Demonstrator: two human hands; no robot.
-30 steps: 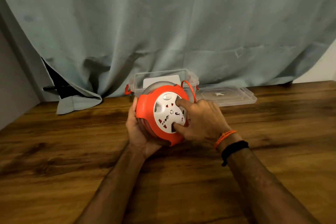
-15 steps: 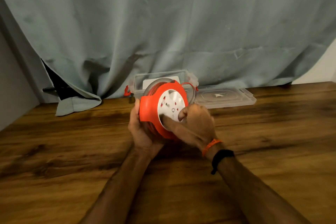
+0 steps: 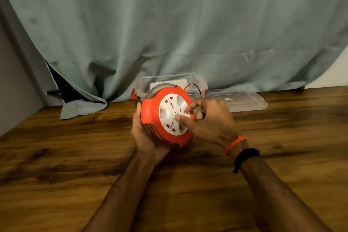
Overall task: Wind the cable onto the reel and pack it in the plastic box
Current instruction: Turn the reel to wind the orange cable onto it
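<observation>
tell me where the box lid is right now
In the head view the clear lid lies flat on the wooden table at the back, right of the open plastic box, against the curtain and behind the right hand.

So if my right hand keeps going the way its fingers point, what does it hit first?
The right hand points left; its fingertips look already on the reel's white socket face, so that face comes first.

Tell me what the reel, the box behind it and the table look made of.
Reel: moulded plastic, matte orange rim around a smooth white socket face.
Box: clear, thin plastic; the curtain shows through its walls.
Table: wood or wood-look laminate, brown grain with a soft sheen; which of the two cannot be told.
</observation>
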